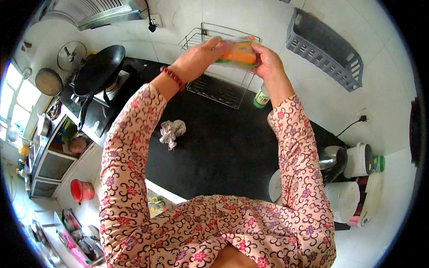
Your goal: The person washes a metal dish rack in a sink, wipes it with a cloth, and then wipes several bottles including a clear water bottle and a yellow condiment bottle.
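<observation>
Both my hands are raised in front of a wire rack [214, 92] that stands on the black countertop [214, 150] by the wall. Between them is a clear plastic packet [239, 55] with orange and green parts, blurred. My left hand [202, 55] grips its left side, a beaded bracelet on the wrist. My right hand [268, 60] holds its right end, the thumb on the upper edge. Below my right hand stands a bottle with a green base and a label [261, 97]. A crumpled cloth [172, 133] lies on the countertop, nearer to my left forearm.
A black wok [100, 70] sits on the stove at the left. A grey plastic basket [323, 50] hangs on the wall at the upper right. Beside my right arm are a metal vessel [331, 160] and white containers [343, 201]. A red bucket [82, 191] is at lower left.
</observation>
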A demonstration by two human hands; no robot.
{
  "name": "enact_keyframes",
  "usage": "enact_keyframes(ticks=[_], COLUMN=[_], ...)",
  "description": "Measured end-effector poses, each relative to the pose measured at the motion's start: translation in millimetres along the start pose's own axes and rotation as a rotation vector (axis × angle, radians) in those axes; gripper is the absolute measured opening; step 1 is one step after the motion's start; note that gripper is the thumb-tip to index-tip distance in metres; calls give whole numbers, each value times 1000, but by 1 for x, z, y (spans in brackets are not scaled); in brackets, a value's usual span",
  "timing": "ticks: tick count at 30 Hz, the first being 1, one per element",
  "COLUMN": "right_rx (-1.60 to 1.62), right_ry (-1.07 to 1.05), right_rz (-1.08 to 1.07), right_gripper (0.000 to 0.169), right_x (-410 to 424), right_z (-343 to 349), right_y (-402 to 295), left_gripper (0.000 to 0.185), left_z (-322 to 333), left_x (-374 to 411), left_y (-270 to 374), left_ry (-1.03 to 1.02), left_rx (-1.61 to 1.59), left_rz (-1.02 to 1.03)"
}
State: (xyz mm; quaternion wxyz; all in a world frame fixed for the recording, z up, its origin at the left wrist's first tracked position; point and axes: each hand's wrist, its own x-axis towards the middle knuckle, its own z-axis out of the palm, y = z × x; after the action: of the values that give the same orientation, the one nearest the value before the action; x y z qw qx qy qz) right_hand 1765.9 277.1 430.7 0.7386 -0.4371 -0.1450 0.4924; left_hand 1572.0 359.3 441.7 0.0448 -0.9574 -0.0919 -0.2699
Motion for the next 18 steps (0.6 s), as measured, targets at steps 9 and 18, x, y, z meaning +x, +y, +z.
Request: enact_keyframes(ticks=[9, 18], right_rx=[-293, -499], right_ry=[174, 103], right_rz=[-28, -107], right_gripper=[12, 10], right_x=[72, 87], right_z=[-27, -51], right_y=[-26, -17], left_gripper=[65, 65], left_z=[74, 90], left_x=[56, 70], left_y=[-47, -80], left_ry=[-132, -154], left_rx=[-82, 52], left_rz=[-31, 142])
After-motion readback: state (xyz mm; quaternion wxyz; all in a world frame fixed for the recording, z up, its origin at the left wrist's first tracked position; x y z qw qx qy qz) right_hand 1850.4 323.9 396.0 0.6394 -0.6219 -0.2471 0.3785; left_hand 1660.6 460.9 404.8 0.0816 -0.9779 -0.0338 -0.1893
